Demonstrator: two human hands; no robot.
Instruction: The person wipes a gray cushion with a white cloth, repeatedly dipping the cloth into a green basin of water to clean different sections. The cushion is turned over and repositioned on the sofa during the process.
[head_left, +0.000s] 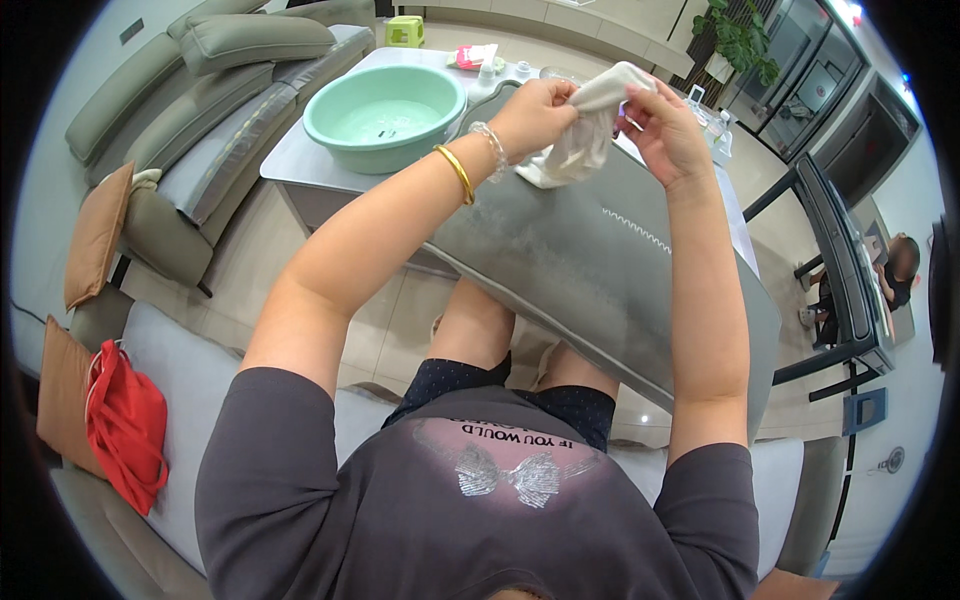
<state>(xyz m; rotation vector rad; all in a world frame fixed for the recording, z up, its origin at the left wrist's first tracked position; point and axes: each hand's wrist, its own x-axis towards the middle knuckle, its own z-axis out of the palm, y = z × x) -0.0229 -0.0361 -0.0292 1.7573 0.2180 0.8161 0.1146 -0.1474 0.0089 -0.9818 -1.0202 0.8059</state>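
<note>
A damp-looking white cloth hangs between my hands above a grey leather-like cushion. My left hand pinches its left side between thumb and fingers. Its upper right corner is held by my right hand, with the thumb and fingertips on the fabric. The lower end of the cloth droops close to the cushion; I cannot tell whether it touches. A thin white wavy line runs across the cushion's surface, partly hidden by my right forearm. The cushion rests on a white table and overhangs its near edge, above my legs.
A mint-green basin with water stands on the table's left. Behind are a pink-and-white packet and white bottles. A grey sofa lines the left. A red drawstring bag lies beside me. A person sits far right.
</note>
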